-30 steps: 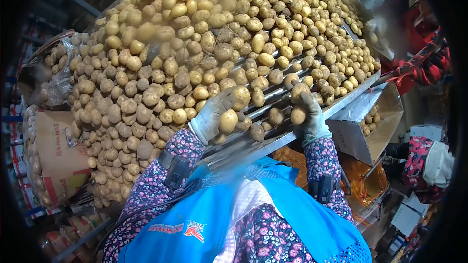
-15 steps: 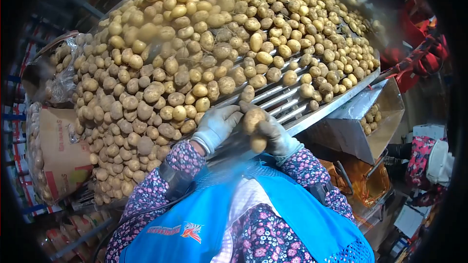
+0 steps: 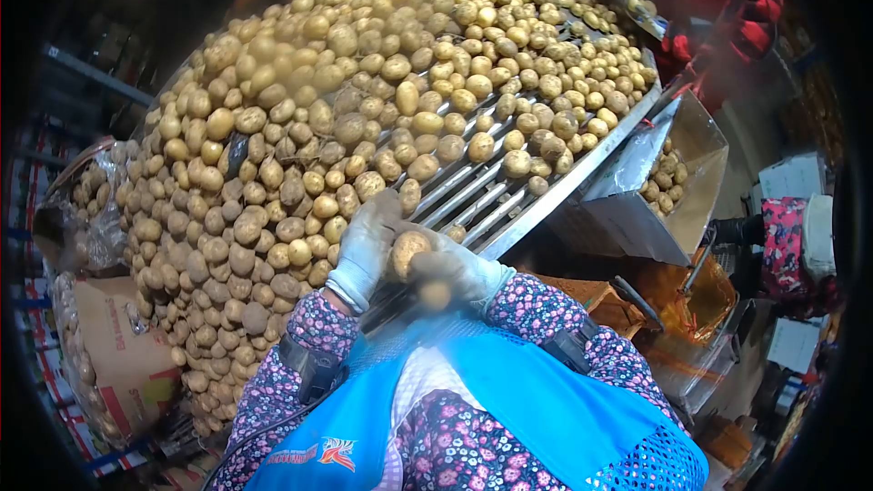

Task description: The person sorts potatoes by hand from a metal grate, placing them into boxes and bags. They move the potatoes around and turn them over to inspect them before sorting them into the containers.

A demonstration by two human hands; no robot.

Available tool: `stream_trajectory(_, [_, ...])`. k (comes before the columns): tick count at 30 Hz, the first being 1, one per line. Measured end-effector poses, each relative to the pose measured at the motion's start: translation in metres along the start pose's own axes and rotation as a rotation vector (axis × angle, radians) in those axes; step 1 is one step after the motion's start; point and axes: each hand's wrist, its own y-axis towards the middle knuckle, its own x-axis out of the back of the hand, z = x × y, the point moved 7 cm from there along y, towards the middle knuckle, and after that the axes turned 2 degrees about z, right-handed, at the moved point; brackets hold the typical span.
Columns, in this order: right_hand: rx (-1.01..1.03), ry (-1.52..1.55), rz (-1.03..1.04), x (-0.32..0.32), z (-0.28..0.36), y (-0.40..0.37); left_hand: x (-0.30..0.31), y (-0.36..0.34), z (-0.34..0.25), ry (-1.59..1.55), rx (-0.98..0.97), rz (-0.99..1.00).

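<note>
My gloved right hand is closed around a potato in front of my chest. A second, blurred potato shows just below its fingers. Close beside it on the left, my gloved left hand has its soiled fingers stretched forward over the near edge of the potato heap, its thumb side close to the held potato. I see nothing in the left hand. Beneath and ahead of both hands run the metal bars of a slatted rack, with potatoes lying on them.
An open cardboard box with potatoes stands right of the rack's metal edge. Another carton and a plastic-lined box of potatoes are on the left. Orange crates sit at lower right. Red bundled material lies beyond.
The view has shifted, and the heap appears lower and further left. My hands have come together; the left fingers now point more forward. The right hand still holds its potato.
</note>
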Motion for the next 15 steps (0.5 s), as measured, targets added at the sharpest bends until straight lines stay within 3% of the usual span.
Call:
stream_trajectory(2, [0.01,0.047,-0.01,0.007,-0.005,0.001,-0.017,0.004,-0.018,0.081,-0.006,0.089])
stream_trajectory(4, [0.063,0.119,0.002,0.004,0.004,0.0,-0.028,-0.001,-0.049,0.457,-0.091,0.135])
stream_trajectory(7, [0.159,0.026,-0.012,0.024,0.011,-0.003,-0.044,-0.005,-0.078,0.615,-0.227,0.218])
stream_trajectory(8, [0.199,0.011,0.015,0.022,0.023,-0.009,-0.051,-0.007,-0.083,0.529,-0.232,0.272])
stream_trajectory(9, [0.232,0.082,0.07,0.017,0.036,-0.018,-0.059,-0.006,-0.07,0.186,0.015,0.331])
stream_trajectory(11, [0.262,0.191,-0.051,0.021,0.049,-0.042,-0.081,-0.015,-0.096,-0.262,0.027,0.398])
stream_trajectory(12, [0.446,0.21,0.229,0.056,0.031,-0.029,-0.076,-0.005,-0.085,-0.415,-0.01,0.345])
stream_trajectory(13, [0.496,0.273,-0.028,0.065,0.048,-0.053,-0.071,-0.007,-0.089,-0.366,-0.035,0.297])
stream_trajectory(14, [0.501,0.127,-0.162,0.06,0.092,-0.082,-0.061,-0.009,-0.085,-0.275,-0.021,0.251])
stream_trajectory(15, [0.447,0.078,-0.395,0.105,0.097,-0.112,-0.048,-0.011,-0.079,-0.184,-0.007,0.202])
